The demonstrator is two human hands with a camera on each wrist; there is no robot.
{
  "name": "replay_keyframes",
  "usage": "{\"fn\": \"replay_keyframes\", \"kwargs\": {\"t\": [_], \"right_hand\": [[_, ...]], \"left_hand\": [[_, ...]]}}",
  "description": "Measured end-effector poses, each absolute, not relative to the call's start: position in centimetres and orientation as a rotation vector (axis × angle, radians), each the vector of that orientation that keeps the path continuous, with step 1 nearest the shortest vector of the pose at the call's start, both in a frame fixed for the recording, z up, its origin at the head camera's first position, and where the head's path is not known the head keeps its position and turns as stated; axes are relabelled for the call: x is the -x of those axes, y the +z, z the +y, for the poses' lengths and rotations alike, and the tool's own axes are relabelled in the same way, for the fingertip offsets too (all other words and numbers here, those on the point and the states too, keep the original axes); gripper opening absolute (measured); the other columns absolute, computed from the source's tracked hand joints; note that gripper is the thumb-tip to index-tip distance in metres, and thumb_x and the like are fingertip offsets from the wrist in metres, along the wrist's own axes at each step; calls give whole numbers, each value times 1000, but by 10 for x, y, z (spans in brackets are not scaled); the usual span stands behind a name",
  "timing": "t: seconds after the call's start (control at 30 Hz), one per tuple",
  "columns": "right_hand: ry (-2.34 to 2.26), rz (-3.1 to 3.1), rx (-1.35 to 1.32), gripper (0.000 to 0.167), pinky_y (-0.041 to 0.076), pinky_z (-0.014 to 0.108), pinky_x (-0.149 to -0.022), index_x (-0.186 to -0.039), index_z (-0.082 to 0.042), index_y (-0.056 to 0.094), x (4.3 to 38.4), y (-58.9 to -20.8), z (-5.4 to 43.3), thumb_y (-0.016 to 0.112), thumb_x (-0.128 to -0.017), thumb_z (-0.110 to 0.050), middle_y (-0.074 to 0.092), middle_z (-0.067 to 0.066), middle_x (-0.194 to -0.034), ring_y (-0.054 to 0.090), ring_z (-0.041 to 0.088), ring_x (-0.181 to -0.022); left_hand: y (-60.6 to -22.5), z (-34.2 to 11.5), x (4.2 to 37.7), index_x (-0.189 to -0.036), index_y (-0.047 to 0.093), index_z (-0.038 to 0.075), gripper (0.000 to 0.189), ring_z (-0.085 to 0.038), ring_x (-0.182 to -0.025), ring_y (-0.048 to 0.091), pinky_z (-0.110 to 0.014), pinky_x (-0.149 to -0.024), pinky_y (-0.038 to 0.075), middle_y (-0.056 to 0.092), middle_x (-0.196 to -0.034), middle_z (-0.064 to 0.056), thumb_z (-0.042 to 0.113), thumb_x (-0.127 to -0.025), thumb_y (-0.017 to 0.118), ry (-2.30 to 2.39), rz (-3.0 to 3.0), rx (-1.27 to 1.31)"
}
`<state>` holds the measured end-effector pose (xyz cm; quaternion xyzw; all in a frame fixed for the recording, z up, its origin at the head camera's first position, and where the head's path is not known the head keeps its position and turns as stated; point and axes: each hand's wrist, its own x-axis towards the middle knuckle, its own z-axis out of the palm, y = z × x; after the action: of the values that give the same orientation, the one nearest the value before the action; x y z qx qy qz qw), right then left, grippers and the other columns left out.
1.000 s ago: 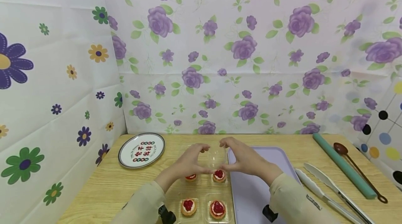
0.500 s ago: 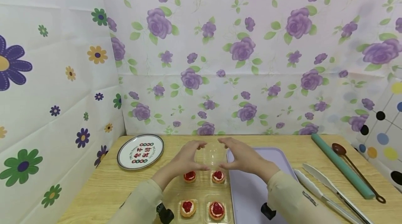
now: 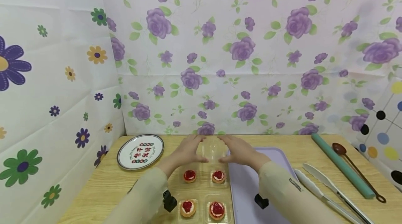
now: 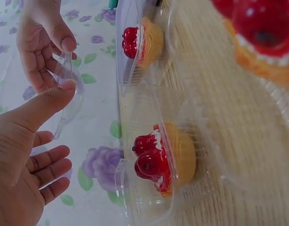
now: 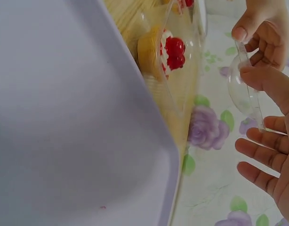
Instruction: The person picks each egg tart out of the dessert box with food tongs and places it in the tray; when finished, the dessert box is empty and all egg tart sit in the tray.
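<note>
Where the flowered cloth (image 3: 194, 60) hung behind the work area, its surface was pale, lightly creased and printed with purple roses and green leaves. Below it stood a table (image 3: 100, 182) with a light, streaked wood grain. A smooth lilac tray (image 3: 246, 189) with rounded corners lay on it, right of centre. Further right were metal tongs (image 3: 323, 179), a matt green rod (image 3: 342, 164) and a dark brown long-handled spoon (image 3: 339, 149); a round white plate (image 3: 140, 152) with a dark rim and red lettering lay at the far left. The left hand (image 3: 186, 150) and right hand (image 3: 240, 150) faced each other near the middle, each thumb parted from the fingers by roughly the depth of the clear lid (image 3: 213, 150) between them. Both hands pinched its opposite edges; the remaining fingers were spread loosely and held nothing. The lid was thin, transparent plastic, domed, with a flat rim, raised beyond the rear pastries. Four round tarts (image 3: 217, 210) sat in ribbed clear plastic containers (image 4: 187, 188), two by two, left of the tray, each with a golden shell, white cream and glossy red fruit.
</note>
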<state>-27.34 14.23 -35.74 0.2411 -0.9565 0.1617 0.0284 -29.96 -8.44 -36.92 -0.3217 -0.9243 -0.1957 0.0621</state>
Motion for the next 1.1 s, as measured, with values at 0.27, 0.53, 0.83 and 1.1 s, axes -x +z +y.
{"fn": "replay_keyframes", "kwargs": {"t": [0.27,0.53,0.83,1.1], "right_hand": [[428,-3054,-661,84,42,49,-108,-146,-7,38,292,-367,140,78,-78,-38,44,17,-146,49,35,-130],[340,-3098,-618,85,41,49,-108,-145,-6,40,304,-380,136,79,-76,-37,46,18,-145,48,35,-130],[296,-3160,-567,83,39,49,-110,-146,-7,39,309,-385,126,78,-78,-36,42,17,-149,45,34,-134],[357,-3175,-560,78,36,49,-112,-141,-4,45,308,-390,128,78,-77,-34,45,18,-146,44,36,-134]], "left_hand": [[-377,-74,314,-137,48,7,84,-35,-124,47,-50,-111,34,54,-132,-16,42,-69,84,-506,-2900,875],[-388,-69,324,-135,49,7,82,-35,-129,44,-50,-114,29,53,-133,-16,40,-69,84,-473,-2917,867],[-399,-72,330,-136,50,9,80,-34,-128,44,-50,-111,32,53,-133,-15,41,-70,84,-454,-2942,830],[-402,-71,327,-136,50,9,81,-32,-123,47,-49,-110,33,55,-128,-14,46,-71,81,-435,-2990,834]]}}
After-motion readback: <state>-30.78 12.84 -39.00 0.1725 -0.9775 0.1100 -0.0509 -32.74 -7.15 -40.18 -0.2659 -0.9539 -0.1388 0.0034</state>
